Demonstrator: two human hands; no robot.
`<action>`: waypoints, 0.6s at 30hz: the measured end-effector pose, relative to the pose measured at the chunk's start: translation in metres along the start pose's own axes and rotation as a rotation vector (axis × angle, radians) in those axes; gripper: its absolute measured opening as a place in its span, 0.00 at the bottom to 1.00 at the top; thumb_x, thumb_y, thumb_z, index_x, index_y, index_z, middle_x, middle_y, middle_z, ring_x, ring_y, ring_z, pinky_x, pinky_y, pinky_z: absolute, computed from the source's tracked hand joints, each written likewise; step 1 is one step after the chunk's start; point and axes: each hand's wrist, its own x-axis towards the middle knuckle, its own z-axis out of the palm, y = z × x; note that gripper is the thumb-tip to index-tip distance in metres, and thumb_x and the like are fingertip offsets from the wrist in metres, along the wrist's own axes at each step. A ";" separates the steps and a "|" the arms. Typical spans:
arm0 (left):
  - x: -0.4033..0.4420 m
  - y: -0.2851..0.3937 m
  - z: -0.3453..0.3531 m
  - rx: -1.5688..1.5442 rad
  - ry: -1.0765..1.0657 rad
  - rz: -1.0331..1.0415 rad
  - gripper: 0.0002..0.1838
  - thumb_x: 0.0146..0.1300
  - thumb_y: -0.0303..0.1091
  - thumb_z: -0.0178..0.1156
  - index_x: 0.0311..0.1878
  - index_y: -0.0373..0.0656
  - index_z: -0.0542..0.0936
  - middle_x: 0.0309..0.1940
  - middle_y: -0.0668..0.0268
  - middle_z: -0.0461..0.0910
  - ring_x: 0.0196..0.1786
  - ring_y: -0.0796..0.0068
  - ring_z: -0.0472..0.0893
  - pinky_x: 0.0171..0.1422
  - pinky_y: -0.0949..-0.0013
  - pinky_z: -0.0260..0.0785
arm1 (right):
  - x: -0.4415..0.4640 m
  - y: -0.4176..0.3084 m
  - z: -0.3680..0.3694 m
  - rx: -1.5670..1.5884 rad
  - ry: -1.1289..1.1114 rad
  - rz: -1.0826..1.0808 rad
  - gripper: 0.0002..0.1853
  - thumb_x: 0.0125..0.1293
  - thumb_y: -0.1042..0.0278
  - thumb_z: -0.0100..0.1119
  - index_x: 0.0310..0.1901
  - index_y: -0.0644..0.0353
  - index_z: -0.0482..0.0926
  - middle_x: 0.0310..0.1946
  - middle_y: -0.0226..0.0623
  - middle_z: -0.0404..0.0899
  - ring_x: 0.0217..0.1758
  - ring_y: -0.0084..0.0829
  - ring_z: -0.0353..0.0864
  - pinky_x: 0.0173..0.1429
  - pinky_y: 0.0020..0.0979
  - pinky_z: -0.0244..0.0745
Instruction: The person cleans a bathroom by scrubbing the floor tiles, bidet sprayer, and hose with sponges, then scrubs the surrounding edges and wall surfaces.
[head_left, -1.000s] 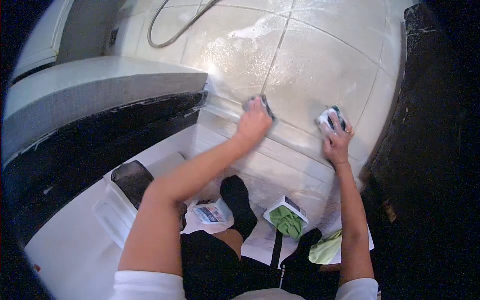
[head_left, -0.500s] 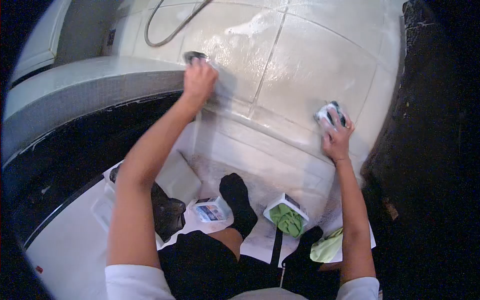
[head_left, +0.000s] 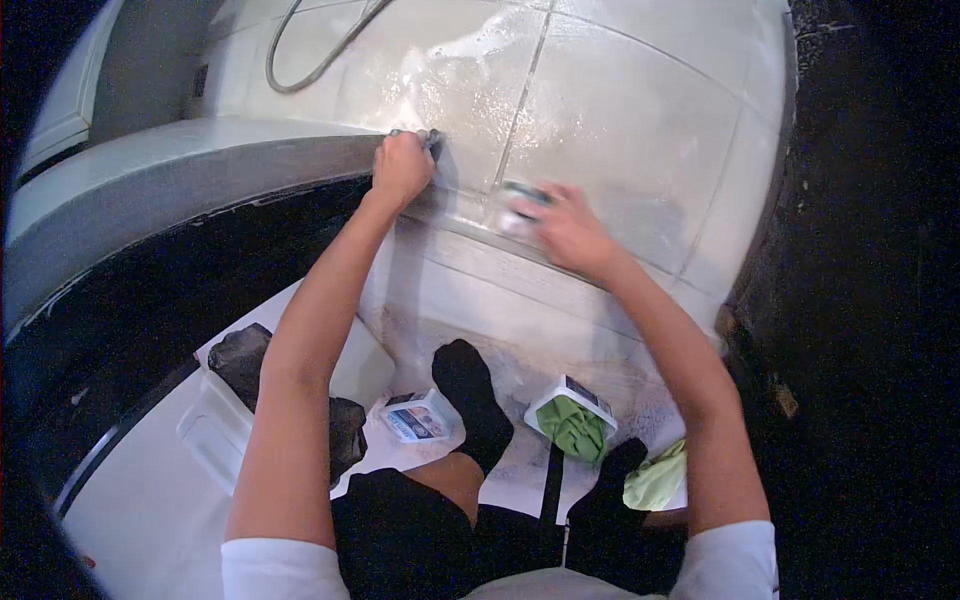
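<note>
My left hand [head_left: 403, 166] is closed around a small dark scrubbing pad [head_left: 433, 138], pressed to the wet tiled surface [head_left: 620, 120] where it meets the raised grey ledge. To its right, my right hand [head_left: 572, 232] grips a foamy sponge [head_left: 522, 208], dark green and white, low on the tiles near their front edge. Motion smears the sponge and fingertips. White suds [head_left: 470, 42] streak the tiles beyond both hands.
A grey hose [head_left: 322, 74] loops at the back left. Below are a tub with a green cloth [head_left: 573, 430], a labelled plastic container [head_left: 416, 418], a pale green cloth [head_left: 655, 478] and a black plastic bag [head_left: 240, 362]. My feet in black socks [head_left: 470, 395] stand between them.
My right hand has swept left across the tiles with the sponge, toward my left hand. My left hand has moved slightly down and right with its pad. The view has shifted a little.
</note>
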 end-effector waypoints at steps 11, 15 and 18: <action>-0.006 -0.011 -0.005 -0.026 -0.043 0.091 0.26 0.48 0.37 0.59 0.54 0.46 0.78 0.42 0.45 0.78 0.43 0.47 0.80 0.52 0.56 0.71 | -0.091 0.014 -0.046 -0.114 -0.064 0.174 0.22 0.50 0.69 0.56 0.49 0.38 0.80 0.61 0.25 0.68 0.61 0.43 0.66 0.62 0.45 0.60; 0.004 -0.008 -0.006 0.019 -0.107 0.088 0.23 0.49 0.37 0.58 0.51 0.43 0.78 0.43 0.47 0.78 0.44 0.46 0.79 0.53 0.54 0.71 | -0.043 0.007 -0.022 -0.103 -0.061 0.124 0.22 0.52 0.71 0.54 0.50 0.40 0.79 0.62 0.29 0.66 0.62 0.43 0.64 0.60 0.46 0.61; 0.002 -0.009 -0.005 -0.025 -0.137 0.074 0.22 0.49 0.37 0.57 0.50 0.43 0.78 0.42 0.46 0.79 0.44 0.46 0.79 0.53 0.53 0.71 | 0.040 -0.016 -0.002 -0.101 0.033 0.081 0.18 0.56 0.69 0.52 0.48 0.42 0.80 0.64 0.28 0.64 0.64 0.43 0.62 0.61 0.48 0.60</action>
